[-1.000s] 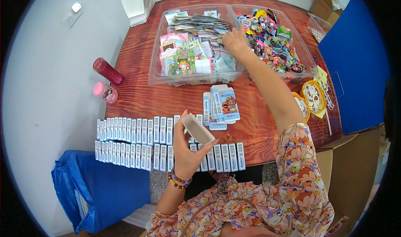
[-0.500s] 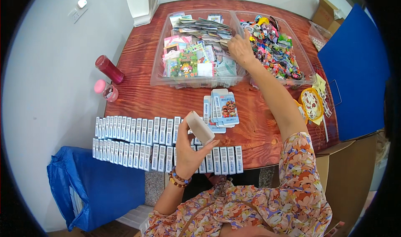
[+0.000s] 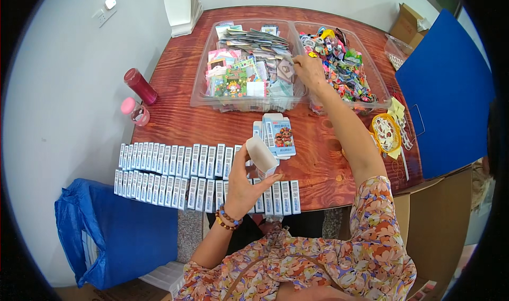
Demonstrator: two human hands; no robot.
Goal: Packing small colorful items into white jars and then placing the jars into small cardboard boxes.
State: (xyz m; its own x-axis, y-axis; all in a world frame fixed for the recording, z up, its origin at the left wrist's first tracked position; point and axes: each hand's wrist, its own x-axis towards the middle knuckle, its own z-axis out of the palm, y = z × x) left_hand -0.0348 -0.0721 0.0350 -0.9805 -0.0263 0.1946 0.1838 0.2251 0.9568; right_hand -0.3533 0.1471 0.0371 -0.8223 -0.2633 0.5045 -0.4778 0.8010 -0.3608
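Note:
My left hand is closed round a small white carton, its open end facing up and its inside looking bare. At the right edge of a clear plastic bin, my right hand pinches a flat greyish card packet. That bin holds many upright card packets and a green-edged pile of picture cards. Flat blue-and-white cartons lie stacked beyond my left hand. Two rows of small filled-out boxes stand along the table's near edge.
Another clear bin holds colourful small trinkets. To the right sit a yellow basket of small pieces and a blue board. A red bottle and a pink-lidded bottle stand at left, above a blue bag.
My right hand has drawn back slightly from the card packets, and a greyish packet now shows at its fingertips. My left hand still holds the carton, now turned more upright.

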